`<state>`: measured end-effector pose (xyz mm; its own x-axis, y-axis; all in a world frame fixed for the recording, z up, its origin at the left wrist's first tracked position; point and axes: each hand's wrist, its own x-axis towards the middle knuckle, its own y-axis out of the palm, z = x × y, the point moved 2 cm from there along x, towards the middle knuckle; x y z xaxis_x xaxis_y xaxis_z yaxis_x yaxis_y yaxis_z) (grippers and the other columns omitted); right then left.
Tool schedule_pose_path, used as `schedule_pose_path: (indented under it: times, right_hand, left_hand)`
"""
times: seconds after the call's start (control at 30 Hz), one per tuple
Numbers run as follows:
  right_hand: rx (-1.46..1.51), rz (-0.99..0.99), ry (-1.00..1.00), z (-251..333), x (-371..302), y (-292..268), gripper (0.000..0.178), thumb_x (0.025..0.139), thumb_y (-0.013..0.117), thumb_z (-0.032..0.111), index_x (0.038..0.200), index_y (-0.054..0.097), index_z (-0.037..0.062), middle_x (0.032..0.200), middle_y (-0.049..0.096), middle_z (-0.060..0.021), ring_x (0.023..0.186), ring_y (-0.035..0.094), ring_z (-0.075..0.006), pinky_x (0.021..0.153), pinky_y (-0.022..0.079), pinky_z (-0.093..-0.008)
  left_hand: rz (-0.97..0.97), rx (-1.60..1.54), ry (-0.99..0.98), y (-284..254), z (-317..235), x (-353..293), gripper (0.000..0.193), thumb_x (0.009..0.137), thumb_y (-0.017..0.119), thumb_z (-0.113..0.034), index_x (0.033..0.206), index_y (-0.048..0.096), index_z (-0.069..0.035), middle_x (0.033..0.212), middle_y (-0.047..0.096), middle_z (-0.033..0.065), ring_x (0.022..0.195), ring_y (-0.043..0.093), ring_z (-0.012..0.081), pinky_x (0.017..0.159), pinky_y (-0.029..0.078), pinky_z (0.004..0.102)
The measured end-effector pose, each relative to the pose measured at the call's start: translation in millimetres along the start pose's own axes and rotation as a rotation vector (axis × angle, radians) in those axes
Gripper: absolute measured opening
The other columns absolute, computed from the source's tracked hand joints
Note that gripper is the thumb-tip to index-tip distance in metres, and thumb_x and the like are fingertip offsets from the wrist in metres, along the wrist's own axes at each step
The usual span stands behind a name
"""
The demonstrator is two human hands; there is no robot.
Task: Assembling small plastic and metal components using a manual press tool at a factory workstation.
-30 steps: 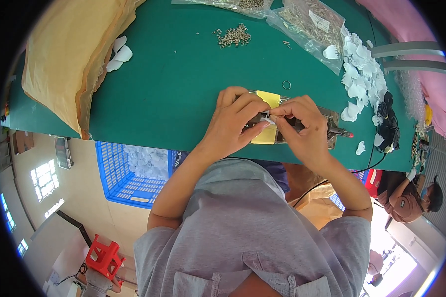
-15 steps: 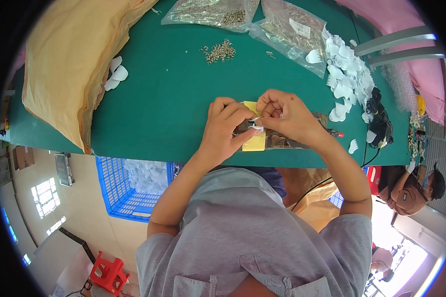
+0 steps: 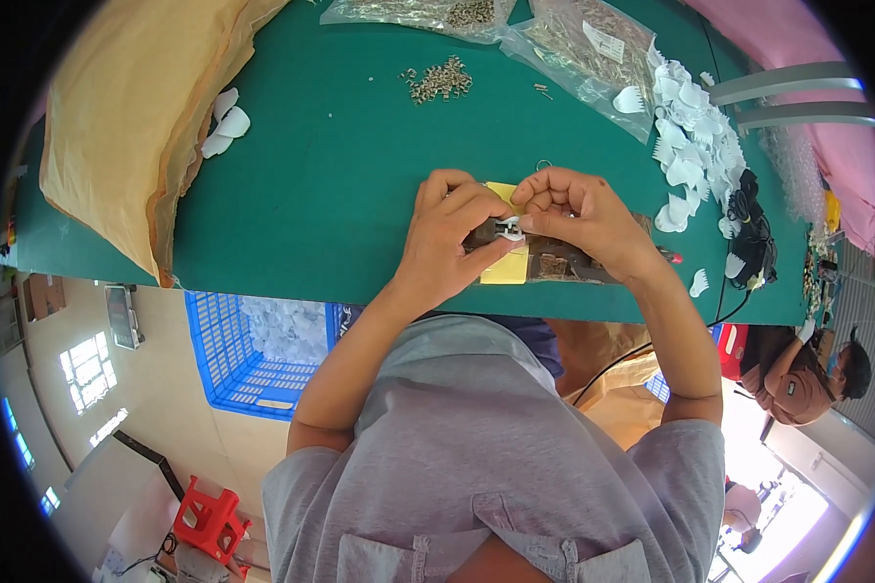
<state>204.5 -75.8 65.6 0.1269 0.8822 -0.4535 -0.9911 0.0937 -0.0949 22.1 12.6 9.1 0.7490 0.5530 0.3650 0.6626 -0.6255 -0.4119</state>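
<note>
As left hand (image 3: pixel 443 233) grips white piece (image 3: pixel 513 233), right hand (image 3: pixel 593 229) beside, outline unclear

A wide lane of green tabletop (image 3: pixel 301 194) runs to the left of the left hand (image 3: pixel 444 228), as far as the brown paper sack (image 3: pixel 131 126) and the loose white pieces (image 3: pixel 231 124) beside it. Straight ahead, a hand could pass between the fixture (image 3: pixel 564 267) and the pile of small metal parts (image 3: pixel 440 81); two plastic bags (image 3: pixel 603 53) block the far edge. To the right of the right hand (image 3: pixel 583 228), the way narrows: the white comb heap (image 3: pixel 690 126), black cable bundle (image 3: pixel 752 228) and grey bars (image 3: pixel 792 80) crowd that side.
</note>
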Motion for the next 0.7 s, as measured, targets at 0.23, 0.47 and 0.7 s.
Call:
schedule_pose_path:
  times: [0.23,0.47,0.7]
  right_hand:
    - [-0.088,0.000,-0.003,4,6,-1,0.019,0.087,0.077,0.002,0.104,0.070,-0.0021,0.084,0.070,-0.0019,0.076,0.064,-0.0052,0.070,0.052,-0.0217]
    - [-0.335,-0.061,-0.093,4,6,5,0.013,0.089,0.075,0.004,0.101,0.070,0.0013,0.084,0.069,0.0001,0.073,0.061,-0.0061,0.069,0.050,-0.0242]
    - [-0.572,-0.555,-0.334,-12,66,-87,0.016,0.091,0.074,0.020,0.098,0.077,0.0057,0.088,0.078,-0.0054,0.081,0.073,-0.0145,0.076,0.058,-0.0304]
  left_hand:
    - [0.005,-0.020,-0.026,2,3,0,0.031,0.077,0.089,-0.015,0.103,0.072,-0.008,0.103,0.068,0.0043,0.107,0.056,0.0270,0.092,0.046,0.0401]
    - [0.018,-0.153,-0.037,2,0,1,0.026,0.081,0.086,-0.008,0.103,0.072,-0.004,0.101,0.070,0.0082,0.100,0.062,0.0267,0.085,0.051,0.0376]
    - [0.018,-0.180,-0.044,3,-1,1,0.023,0.084,0.086,-0.009,0.102,0.072,-0.004,0.098,0.071,0.0078,0.097,0.062,0.0259,0.083,0.051,0.0363]
